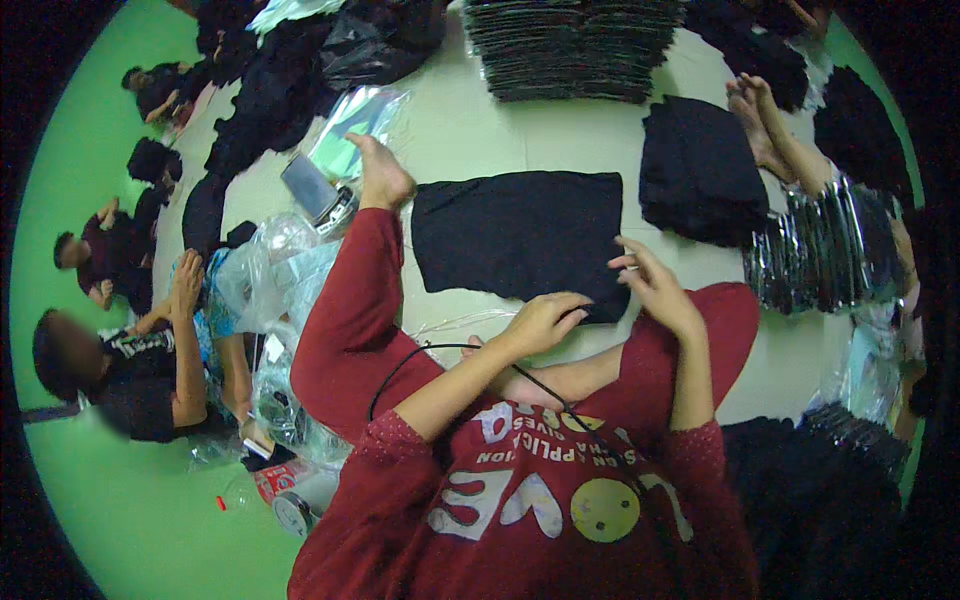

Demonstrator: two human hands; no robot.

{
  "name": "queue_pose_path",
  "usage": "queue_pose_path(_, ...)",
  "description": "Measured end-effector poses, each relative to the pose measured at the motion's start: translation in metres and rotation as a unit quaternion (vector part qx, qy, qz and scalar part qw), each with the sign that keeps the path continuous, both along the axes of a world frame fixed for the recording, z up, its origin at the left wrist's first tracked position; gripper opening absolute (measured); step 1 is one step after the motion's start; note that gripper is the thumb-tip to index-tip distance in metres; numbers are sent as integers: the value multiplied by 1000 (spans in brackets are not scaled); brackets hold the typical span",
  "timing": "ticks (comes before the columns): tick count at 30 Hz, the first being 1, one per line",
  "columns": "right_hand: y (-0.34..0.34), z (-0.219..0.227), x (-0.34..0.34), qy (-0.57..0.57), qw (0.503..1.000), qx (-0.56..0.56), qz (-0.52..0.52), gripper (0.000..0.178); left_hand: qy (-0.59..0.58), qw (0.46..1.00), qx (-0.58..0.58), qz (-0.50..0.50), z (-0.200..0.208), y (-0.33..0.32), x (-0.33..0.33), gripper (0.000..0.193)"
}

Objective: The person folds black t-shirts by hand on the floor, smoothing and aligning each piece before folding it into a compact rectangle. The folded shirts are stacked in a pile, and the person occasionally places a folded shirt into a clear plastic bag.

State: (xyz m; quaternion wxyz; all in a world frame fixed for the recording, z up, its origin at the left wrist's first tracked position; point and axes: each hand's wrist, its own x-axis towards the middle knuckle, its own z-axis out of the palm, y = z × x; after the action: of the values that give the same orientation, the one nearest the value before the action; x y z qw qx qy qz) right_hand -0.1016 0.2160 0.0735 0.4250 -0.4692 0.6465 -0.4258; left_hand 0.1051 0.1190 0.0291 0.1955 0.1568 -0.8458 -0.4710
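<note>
A black folded cloth (515, 230), seemingly a garment, lies flat on the pale floor between my legs. My left hand (545, 322) rests over its near edge, fingers stretched toward the right with a gap between thumb and fingers. At the cloth's right edge, my right hand (655, 285) is raised with its fingers spread and nothing in them. Whether its fingertips touch the fabric, I cannot tell. A black cord (455, 346) loops across my left forearm and lap.
A stack of dark folded garments (700, 170) lies to the right. Beyond stands a tall pile of dark packets (570, 50); more shiny packets (825, 245) stand right. A phone (310, 185) and clear plastic bags (285, 255) lie left. Several people sit nearby, including one person (140, 375) at left.
</note>
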Motion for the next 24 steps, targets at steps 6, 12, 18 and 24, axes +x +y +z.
queue_pose_path(6, -19, 15, 49, 121, 985, -90, 84, 55, 45, 992, 61, 102, 36, -24, -13, 18)
queue_pose_path(12, -26, 19, 46, 80, 993, -12, 90, 52, 94, 989, -84, 72, 22, -19, 5, 38)
queue_pose_path(18, -30, 69, 20, 203, 972, -97, 63, 58, -238, 927, -210, 201, 14, -76, 66, 29)
queue_pose_path(24, -22, 170, -19, 345, 925, -137, 78, 55, -78, 975, -168, 123, 134, -142, 136, 21)
